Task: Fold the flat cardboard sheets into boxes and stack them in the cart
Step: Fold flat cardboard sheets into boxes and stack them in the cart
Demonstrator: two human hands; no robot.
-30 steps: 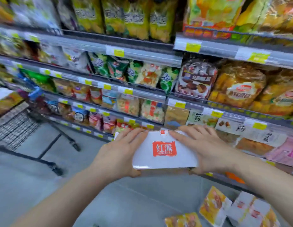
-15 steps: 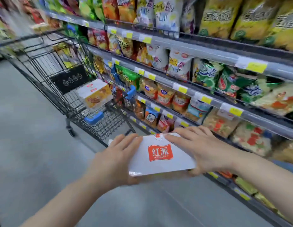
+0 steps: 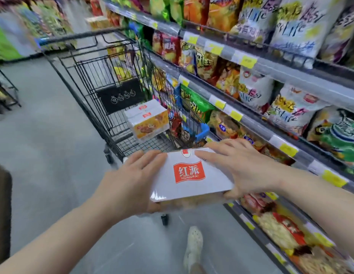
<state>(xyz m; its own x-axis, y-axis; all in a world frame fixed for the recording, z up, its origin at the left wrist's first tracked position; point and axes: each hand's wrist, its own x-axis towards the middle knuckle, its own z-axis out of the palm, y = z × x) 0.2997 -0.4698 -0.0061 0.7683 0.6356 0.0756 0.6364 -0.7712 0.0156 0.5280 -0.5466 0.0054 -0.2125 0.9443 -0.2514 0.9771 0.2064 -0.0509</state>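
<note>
Folded white box (image 3: 192, 175) with a red logo panel sits between both hands, held level in front of the black wire shopping cart (image 3: 89, 84). Left hand (image 3: 130, 182) grips its left end, fingers (image 3: 150, 161) spread flat over the top and the thumb under the near edge. Right hand (image 3: 239, 167) clamps the right end the same way. Two more boxes (image 3: 147, 121) lie stacked inside the cart basket. Snack-bag shelves (image 3: 257, 62) run along the right; a pale shoe (image 3: 194, 246) shows on the grey floor (image 3: 43, 155).
</note>
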